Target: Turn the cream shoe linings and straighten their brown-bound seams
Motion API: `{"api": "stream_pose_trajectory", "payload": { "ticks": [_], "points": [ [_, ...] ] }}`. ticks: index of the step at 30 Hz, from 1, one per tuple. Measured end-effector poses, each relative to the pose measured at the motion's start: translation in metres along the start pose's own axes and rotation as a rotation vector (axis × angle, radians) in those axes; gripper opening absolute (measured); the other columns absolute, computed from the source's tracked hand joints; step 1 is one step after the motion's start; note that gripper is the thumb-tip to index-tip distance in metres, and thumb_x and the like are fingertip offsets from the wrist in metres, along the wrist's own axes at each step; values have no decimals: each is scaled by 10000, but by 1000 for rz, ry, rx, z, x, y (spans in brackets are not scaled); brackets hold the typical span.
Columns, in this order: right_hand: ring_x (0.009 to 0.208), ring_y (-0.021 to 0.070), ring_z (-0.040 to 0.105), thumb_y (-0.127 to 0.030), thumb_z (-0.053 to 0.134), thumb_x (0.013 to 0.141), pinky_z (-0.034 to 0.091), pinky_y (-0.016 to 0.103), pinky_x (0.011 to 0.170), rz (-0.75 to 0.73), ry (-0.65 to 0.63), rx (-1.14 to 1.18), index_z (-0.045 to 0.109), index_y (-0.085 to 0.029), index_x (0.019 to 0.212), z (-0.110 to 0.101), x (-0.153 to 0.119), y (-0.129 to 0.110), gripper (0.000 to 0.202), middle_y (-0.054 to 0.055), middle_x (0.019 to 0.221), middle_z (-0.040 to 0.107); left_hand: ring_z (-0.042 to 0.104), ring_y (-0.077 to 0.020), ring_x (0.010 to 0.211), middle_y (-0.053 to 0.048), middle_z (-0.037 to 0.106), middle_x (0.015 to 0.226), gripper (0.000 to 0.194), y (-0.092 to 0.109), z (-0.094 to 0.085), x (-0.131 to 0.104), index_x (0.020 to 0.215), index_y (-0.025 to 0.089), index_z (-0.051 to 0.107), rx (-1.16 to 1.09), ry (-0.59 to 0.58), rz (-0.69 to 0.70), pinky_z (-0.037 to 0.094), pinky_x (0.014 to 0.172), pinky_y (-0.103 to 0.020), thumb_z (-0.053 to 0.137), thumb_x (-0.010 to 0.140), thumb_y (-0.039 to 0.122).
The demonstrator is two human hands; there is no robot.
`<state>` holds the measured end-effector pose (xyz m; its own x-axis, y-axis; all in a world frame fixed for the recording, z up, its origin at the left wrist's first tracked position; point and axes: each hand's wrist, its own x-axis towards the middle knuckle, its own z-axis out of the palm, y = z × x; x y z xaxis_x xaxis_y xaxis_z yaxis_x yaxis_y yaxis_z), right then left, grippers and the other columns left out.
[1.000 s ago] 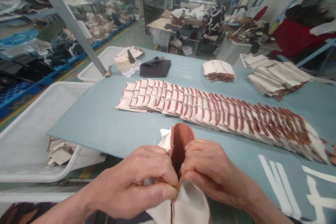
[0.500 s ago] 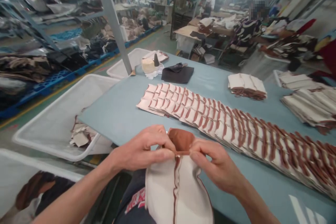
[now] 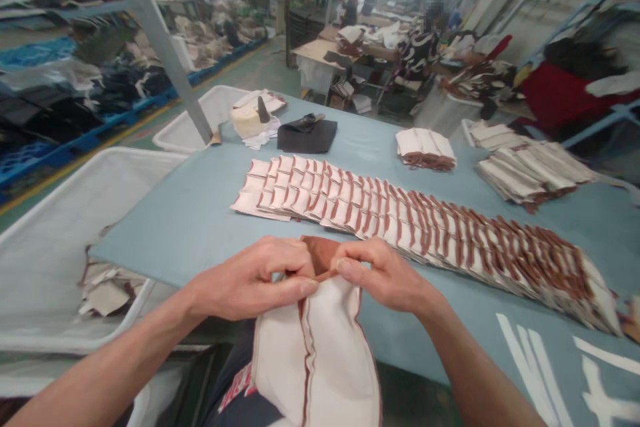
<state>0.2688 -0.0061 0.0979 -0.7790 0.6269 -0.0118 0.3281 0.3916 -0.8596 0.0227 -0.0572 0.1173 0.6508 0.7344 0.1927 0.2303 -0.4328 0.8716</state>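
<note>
Between my hands is a sewn leather piece (image 3: 333, 340), off-white on the outside with a brown seam down its middle and brown showing inside its top opening. My left hand (image 3: 265, 277) pinches the top edge just left of the seam, thumb along the front. On the other side, my right hand (image 3: 373, 273) grips the same edge between thumb and fingers. The lower part hangs down over my lap. Just past my hands, a long overlapping row of similar white-and-brown pieces (image 3: 395, 217) lies across the blue table (image 3: 175, 227).
At the table's far end are a black cloth (image 3: 307, 137) and a cream roll with a dark cone (image 3: 263, 110). Stacked pieces (image 3: 425, 148) lie at the back right. A white bin (image 3: 65, 180) with scraps stands left, beside a metal post (image 3: 160, 47). A co-worker (image 3: 420, 47) sits beyond.
The view has turned to the right, so the table and bins appear further left. My right hand has shifted its hold along the top edge, and the brown opening looks narrower.
</note>
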Motion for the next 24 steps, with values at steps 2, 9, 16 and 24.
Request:
{"api": "stream_pose_trajectory", "payload": {
  "ticks": [2, 9, 16, 24],
  "points": [
    [633, 134, 487, -513, 378, 1027, 364, 254, 605, 17, 75, 0, 553, -182, 718, -7, -10, 8, 486, -9, 670, 526, 532, -144, 722, -15, 569, 737, 394, 3, -8, -5, 736, 158, 575, -31, 12, -27, 425, 710, -247, 482, 1058, 366],
    [694, 141, 551, -268, 597, 888, 399, 255, 664, 11, 238, -25, 607, -193, 773, -14, -41, -7, 137, -11, 736, 633, 575, -157, 769, -30, 634, 804, 440, -11, -21, -14, 809, 156, 627, -42, 24, -87, 464, 741, -241, 471, 1051, 488],
    [663, 116, 545, -225, 624, 897, 403, 241, 658, -145, 214, -91, 617, -193, 741, -25, -35, -45, 159, -23, 712, 639, 650, -192, 908, -100, 711, 976, 383, 3, -1, 18, 952, 128, 684, -105, 2, 78, 498, 877, -289, 558, 1011, 484],
    [678, 127, 575, -228, 616, 890, 418, 242, 650, -97, 233, -129, 623, -187, 727, -20, -41, -38, 168, -7, 707, 654, 578, -144, 762, -36, 659, 802, 162, 12, 18, 32, 856, 114, 673, -236, -11, -39, 465, 751, -232, 613, 902, 257]
  ]
}}
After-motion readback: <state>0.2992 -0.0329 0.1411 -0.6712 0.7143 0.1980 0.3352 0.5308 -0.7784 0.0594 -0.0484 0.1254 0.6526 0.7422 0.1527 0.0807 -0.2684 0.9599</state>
